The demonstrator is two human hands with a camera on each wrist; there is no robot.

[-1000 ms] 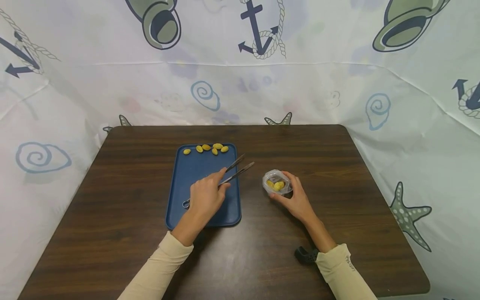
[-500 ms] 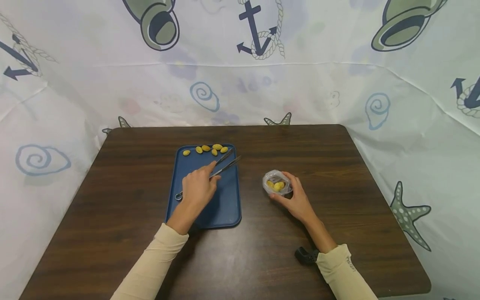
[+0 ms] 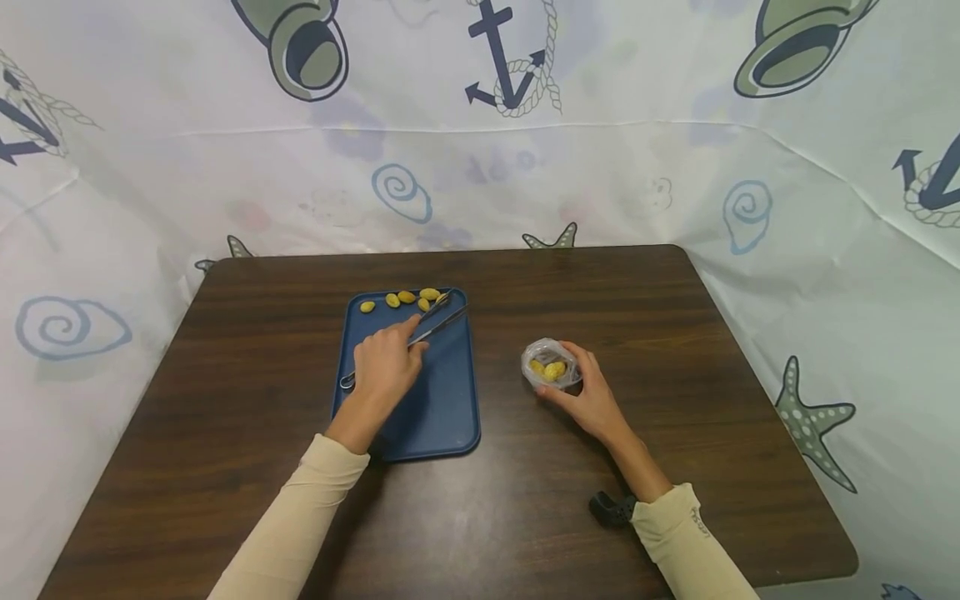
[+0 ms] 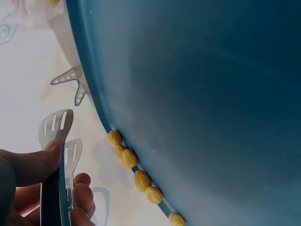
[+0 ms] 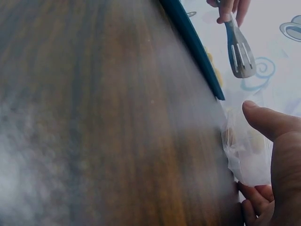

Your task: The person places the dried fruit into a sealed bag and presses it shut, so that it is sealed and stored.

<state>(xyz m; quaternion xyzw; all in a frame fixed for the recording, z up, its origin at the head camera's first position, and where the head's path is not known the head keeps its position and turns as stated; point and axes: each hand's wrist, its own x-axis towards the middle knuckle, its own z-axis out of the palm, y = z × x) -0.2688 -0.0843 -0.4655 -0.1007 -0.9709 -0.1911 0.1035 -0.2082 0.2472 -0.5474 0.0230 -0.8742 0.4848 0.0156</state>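
Metal tongs (image 3: 438, 326) are sitting in the grasp of the left hand (image 3: 386, 362), which is curling its thumb and fingers round them above the blue tray (image 3: 442, 408). Their two arms are standing apart, and the slotted ends are pointing at the tray's far right corner, by the yellow pieces (image 3: 406, 297); whether they are touching one, I cannot tell. Six pieces are lying along the tray's far edge: one is sitting alone toward the left, and the others are clustering from the middle to the right, the rightmost partly hiding behind the tongs. Right of the tray and apart from it, the right hand (image 3: 592, 400) is holding a clear bag (image 3: 551, 347) between thumb and fingers. The bag's mouth is facing up, and more yellow pieces are showing inside. Tray and bag are resting on the brown table (image 3: 600, 300). A black band (image 3: 612, 510) is showing at the right wrist, beside a pale sleeve (image 3: 693, 542). Behind the table, a printed white cloth (image 3: 622, 167) is hanging.
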